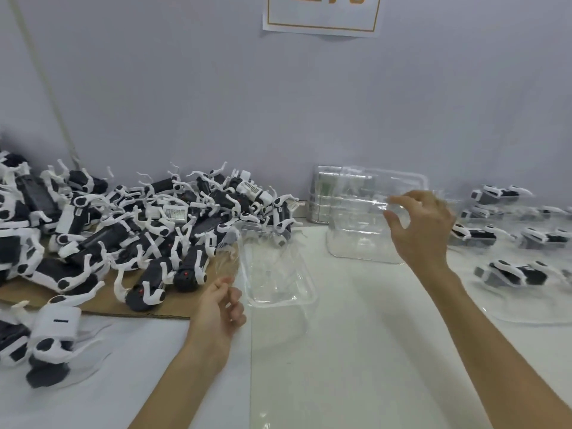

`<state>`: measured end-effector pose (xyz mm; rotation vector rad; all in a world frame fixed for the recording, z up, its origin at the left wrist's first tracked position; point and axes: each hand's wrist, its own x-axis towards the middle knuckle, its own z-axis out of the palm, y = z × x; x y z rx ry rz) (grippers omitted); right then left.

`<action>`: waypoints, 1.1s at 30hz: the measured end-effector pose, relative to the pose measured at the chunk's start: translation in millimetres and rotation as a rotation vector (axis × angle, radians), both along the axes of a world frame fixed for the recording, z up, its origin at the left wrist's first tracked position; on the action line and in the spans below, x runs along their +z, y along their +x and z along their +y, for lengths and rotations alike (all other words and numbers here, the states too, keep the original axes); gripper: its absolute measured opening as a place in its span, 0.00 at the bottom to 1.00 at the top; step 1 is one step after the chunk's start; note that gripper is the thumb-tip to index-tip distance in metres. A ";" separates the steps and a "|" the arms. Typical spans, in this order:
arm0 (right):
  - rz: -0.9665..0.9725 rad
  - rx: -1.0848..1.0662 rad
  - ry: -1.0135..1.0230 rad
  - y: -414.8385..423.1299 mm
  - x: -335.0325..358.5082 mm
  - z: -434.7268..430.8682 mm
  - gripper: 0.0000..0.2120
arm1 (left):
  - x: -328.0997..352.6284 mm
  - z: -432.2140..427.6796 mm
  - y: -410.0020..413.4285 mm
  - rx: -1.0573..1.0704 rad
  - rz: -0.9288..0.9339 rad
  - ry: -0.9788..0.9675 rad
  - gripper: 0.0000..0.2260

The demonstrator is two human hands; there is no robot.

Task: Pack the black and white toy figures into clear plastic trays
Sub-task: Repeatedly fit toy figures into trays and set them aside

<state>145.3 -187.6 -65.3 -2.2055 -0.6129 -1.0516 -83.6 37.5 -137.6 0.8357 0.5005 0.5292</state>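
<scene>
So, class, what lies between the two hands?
Head view: an empty clear tray pinched by the left hand, then bare white table up to the right hand.

Light: bright, even, diffuse, cool cast. Shadows: faint, soft, under clear tray. Glare: mild sheen on white table. Blur: motion smear on right hand; toy figures at rt edge soft. Edges: wide-angle bowing.

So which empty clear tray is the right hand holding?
The far tray, in front of the stack, its edge in the right hand; the other loose tray lies beside the left hand.
</scene>
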 end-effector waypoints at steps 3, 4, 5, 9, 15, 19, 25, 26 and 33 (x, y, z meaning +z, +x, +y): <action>0.181 -0.101 -0.260 22.9 -5.6 2.9 0.14 | 0.4 -0.6 0.7 -0.007 -0.016 -0.014 0.10; 0.228 -0.133 -0.298 24.9 -8.3 4.8 0.17 | -0.1 -0.2 0.6 -0.008 -0.020 -0.013 0.10; 0.247 -0.146 -0.269 23.5 -10.1 7.5 0.19 | -0.6 0.3 0.7 -0.006 -0.022 -0.013 0.10; 0.049 0.135 0.168 -18.8 -21.1 30.3 0.18 | -1.9 1.7 1.3 0.043 0.016 -0.028 0.08; 0.993 0.734 0.285 -98.4 -58.3 65.9 0.15 | -3.4 1.1 2.7 0.084 0.018 0.004 0.08; 1.168 0.963 0.233 -110.3 -64.1 67.9 0.24 | -4.3 0.5 3.3 0.055 -0.004 0.081 0.09; 1.089 0.826 0.626 -84.5 -45.0 48.6 0.07 | 4.5 1.4 -4.5 0.541 0.139 0.717 0.08; 1.088 0.818 0.639 -77.5 -41.8 41.6 0.05 | 4.9 7.7 -7.7 0.673 0.165 0.817 0.12; 0.937 0.656 0.367 -58.2 -40.8 13.5 0.04 | -4.8 37.3 -14.1 0.446 0.372 0.979 0.25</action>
